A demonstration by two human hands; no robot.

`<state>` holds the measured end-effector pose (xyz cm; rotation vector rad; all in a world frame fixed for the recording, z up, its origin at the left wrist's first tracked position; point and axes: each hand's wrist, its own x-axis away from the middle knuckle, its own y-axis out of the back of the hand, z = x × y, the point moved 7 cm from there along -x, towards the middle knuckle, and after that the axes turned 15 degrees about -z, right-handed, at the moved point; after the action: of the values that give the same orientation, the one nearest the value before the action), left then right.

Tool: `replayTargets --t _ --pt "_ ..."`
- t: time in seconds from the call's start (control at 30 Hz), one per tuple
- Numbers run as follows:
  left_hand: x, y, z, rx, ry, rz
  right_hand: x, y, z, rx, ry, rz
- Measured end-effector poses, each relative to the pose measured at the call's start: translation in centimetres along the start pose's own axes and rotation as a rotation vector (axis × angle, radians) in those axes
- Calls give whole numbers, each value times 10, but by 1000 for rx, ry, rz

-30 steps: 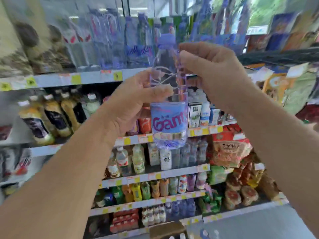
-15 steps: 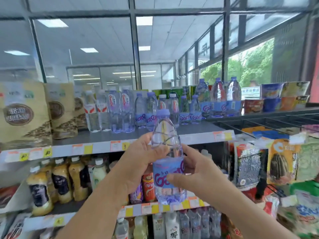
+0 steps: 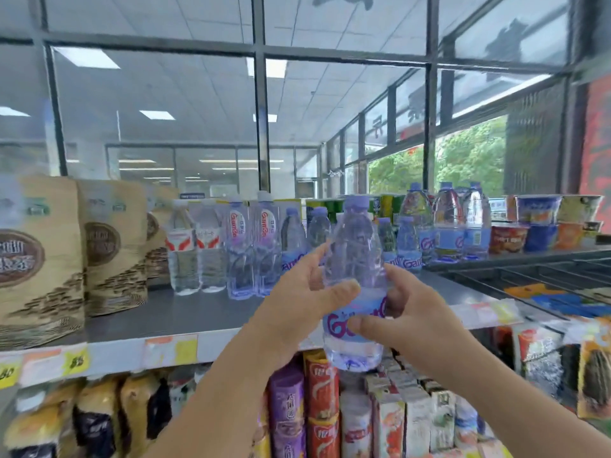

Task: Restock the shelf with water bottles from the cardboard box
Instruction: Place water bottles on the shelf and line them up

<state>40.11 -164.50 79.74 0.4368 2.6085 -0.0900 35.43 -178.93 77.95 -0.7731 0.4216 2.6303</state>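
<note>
**Bottle in hand, not on the shelf yet**

Nearest first: gripping the bottle (image 3: 355,259) with both hands, out in front of the top shelf (image 3: 185,312). Left hand (image 3: 297,302) wrapped round the clear upper body, thumb across the front, fingers curled behind. Right hand (image 3: 406,312) clamped lower down on the label, thumb pressed on the print, fingers round the right side. Firm two-handed hold, nothing loose. Both forearms angled up from the bottom corners, meeting in the middle. Bottle upright, cap up, base hanging lower than the shelf lip in this view and not touching anything.

Pretty sure about the step: mid-carry, right before setting down. No sign of the box anywhere in view, so no guess on remaining stock.

Next up, probably: lift a bit to clear the lip, push forward over the bare grey patch, then park it in front of the row (image 3: 292,239) of same-brand bottles further back. Worth letting go with one hand for the reach. Also worth aiming straight ahead, not left toward the brown bags (image 3: 112,246) or right toward the big bottles (image 3: 448,223). Easy to knock that row over domino-style, so go slow.
</note>
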Motion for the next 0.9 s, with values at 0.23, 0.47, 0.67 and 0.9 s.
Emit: replayTargets --t 0.23,0.47,0.67,0.9 --pt "-52 45 34 -167 14 -96 -69 -50 -12 8 58 76" --pt "-91 73 64 -287 73 -385 -108 -98 -54 40 -14 136" --pt "-104 78 82 -356 61 -454 -125 -108 -80 77 -7 212" --pt "-106 72 88 -781 -36 -487 -166 -63 -100 476 43 -76"
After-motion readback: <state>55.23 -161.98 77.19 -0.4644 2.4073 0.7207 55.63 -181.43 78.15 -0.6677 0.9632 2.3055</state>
